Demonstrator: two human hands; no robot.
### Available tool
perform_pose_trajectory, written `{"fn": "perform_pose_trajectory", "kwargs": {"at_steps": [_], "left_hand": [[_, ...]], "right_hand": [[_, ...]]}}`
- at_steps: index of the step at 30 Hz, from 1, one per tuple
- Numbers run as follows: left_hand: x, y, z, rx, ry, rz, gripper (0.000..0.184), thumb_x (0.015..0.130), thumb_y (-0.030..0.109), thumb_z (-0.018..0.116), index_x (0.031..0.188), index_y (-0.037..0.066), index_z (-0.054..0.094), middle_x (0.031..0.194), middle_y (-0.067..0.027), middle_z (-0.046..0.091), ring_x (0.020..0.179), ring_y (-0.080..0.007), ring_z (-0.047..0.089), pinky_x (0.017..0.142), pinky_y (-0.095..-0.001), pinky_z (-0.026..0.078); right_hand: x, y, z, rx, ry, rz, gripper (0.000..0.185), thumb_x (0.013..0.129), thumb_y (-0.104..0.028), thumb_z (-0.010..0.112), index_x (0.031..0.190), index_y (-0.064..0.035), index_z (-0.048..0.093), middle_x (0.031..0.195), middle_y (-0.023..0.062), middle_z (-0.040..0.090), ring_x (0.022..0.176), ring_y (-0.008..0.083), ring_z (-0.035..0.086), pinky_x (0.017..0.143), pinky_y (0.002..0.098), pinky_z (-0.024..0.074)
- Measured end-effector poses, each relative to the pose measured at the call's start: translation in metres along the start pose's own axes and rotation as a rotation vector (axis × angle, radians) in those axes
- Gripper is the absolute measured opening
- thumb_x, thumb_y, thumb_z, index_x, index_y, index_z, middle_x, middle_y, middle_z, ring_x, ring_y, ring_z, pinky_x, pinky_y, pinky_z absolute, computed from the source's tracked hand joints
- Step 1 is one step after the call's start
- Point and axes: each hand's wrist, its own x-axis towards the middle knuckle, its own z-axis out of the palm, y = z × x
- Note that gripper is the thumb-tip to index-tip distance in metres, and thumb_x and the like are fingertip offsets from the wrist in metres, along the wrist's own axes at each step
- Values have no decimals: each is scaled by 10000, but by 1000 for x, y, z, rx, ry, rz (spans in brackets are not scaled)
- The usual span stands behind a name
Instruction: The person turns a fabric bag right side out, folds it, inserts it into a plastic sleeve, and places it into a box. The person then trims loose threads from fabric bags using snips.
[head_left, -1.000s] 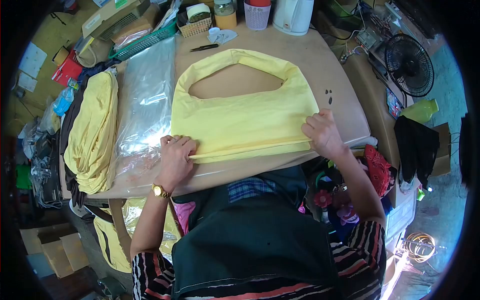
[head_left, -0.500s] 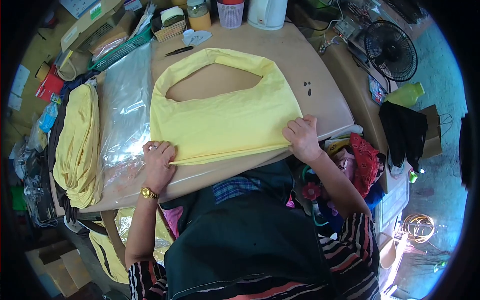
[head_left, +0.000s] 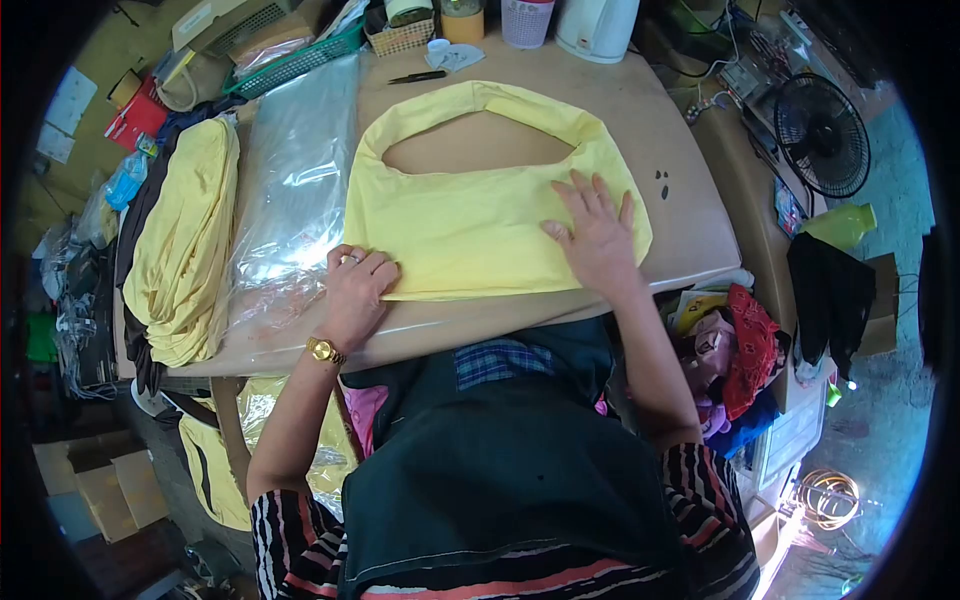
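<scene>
Bag [head_left: 460, 235] lies flat on the surface [head_left: 695, 225], just beside clear plastic [head_left: 297, 160], its handle [head_left: 430, 118] at the far side. Left hand [head_left: 358, 292] rests at its near left corner, fingers curled, whether clamped I cannot tell; right hand [head_left: 600, 240] lies on its right part, fingers spread apart.
</scene>
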Motion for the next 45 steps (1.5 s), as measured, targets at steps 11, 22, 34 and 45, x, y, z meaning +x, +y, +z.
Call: {"fn": "perform_pose_trajectory", "kwargs": {"at_steps": [11,22,34,45], "left_hand": [[8,34,-76,350,-45,-436,390,774,105,591,1163,90,570,1257,-149,534,1197,-327,494,1011,-507,303],[71,116,33,-19,-167,-240,669,903,345,523,1468,62,301,1535,-152,262,1431,-307,216,1123,-625,75],[8,24,-27,-93,-214,95,639,778,421,675,1305,119,476,1444,-101,396,1323,-259,396,1110,-565,199],[-10,-2,-17,25,-208,33,133,709,134,591,838,132,559,869,-44,534,838,-211,547,783,-373,386]], "right_hand": [[-4,4,23,-164,-145,9,715,869,-611,505,1434,-186,400,1523,108,314,1419,327,247,1104,646,122],[-1,-2,22,-206,-147,-4,710,854,-560,563,1432,-180,402,1513,107,333,1408,335,268,1087,647,178],[-2,6,22,-209,-173,-13,709,862,-578,544,1435,-186,396,1518,91,325,1408,336,268,1087,651,172],[-6,7,8,-20,-130,-137,813,788,-661,550,1450,-218,385,1551,98,250,1420,371,222,1077,671,170]]}}
